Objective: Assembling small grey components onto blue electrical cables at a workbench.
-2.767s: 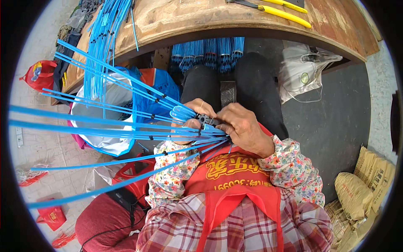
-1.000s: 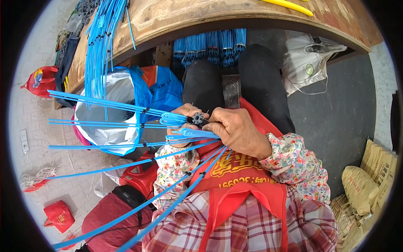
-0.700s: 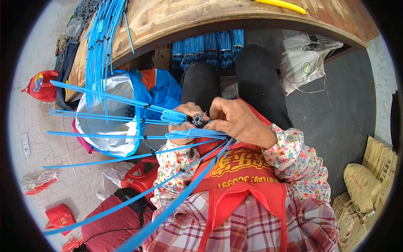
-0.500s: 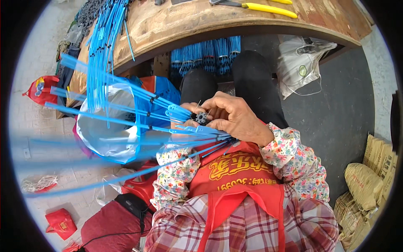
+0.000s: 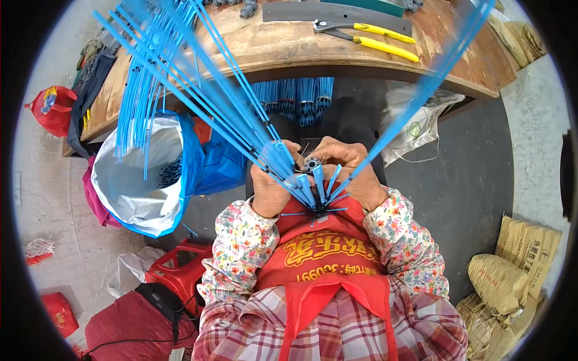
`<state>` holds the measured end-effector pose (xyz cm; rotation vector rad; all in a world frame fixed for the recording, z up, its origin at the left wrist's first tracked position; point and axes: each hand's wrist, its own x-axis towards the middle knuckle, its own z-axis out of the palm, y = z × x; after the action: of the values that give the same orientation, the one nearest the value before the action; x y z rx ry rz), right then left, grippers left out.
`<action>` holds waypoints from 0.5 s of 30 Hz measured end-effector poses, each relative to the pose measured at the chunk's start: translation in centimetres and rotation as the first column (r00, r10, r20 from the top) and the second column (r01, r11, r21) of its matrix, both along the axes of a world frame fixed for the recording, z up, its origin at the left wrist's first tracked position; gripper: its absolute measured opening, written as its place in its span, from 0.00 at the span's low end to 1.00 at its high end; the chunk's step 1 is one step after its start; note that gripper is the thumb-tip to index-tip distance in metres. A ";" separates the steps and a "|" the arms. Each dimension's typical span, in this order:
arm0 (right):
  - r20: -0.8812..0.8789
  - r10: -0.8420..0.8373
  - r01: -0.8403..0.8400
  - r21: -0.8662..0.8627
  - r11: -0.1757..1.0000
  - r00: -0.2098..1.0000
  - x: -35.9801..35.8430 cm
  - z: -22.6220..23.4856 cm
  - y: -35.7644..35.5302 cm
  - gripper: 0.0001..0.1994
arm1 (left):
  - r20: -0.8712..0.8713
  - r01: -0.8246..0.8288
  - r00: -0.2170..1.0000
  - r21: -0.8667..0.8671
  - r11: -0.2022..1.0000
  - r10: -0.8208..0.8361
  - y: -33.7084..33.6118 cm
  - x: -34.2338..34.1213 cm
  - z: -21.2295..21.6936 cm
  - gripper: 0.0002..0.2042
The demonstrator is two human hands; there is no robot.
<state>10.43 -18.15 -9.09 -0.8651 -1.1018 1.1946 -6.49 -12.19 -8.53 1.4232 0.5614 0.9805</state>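
A blue umbrella frame spreads from my lap, its long ribs (image 5: 208,117) fanning to the far left and some reaching to the far right. My left hand (image 5: 269,191) is closed around the flat ends of the left ribs. Between my hands is a small dark toothed hub (image 5: 312,164), with thin wire sticking out near it. My right hand (image 5: 365,185) pinches at the hub, its fingers curled; the fingertips are partly hidden. Several short blue struts (image 5: 319,180) stand below the hub and meet at a dark joint (image 5: 317,210) against my red apron (image 5: 334,240).
Beyond my knees, a wooden table (image 5: 283,51) holds yellow-handled pliers (image 5: 385,49) and a pile of blue ribs (image 5: 141,99) hanging over its edge. A white-lined blue bag (image 5: 129,189) stands at the left. A white plastic bag (image 5: 415,117) hangs at the right; tan sacks (image 5: 497,286) lie beyond.
The ribs have swung from pointing left to pointing away toward the table, some now to the far right. My hands have moved apart around the hub, and my left hand shows more.
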 end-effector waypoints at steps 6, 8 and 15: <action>0.080 -0.014 0.014 0.004 1.000 0.997 -0.1 1.3 0.0 0.13 | 0.061 -0.038 0.997 -0.139 0.990 0.047 -0.3 -0.2 -0.1 0.27; 0.075 -0.006 0.006 0.003 1.000 0.997 -0.1 1.3 0.0 0.13 | 0.093 -0.015 0.995 -0.120 0.993 0.026 -0.1 -0.2 0.0 0.26; 0.140 -0.013 -0.002 0.108 0.994 0.990 0.3 1.5 0.2 0.12 | 0.034 0.001 0.999 -0.007 1.000 -0.001 0.4 -0.3 0.3 0.22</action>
<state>10.73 -17.99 -7.55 -0.8787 -1.2658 1.0720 -6.83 -11.82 -8.23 1.3982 0.5388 0.9993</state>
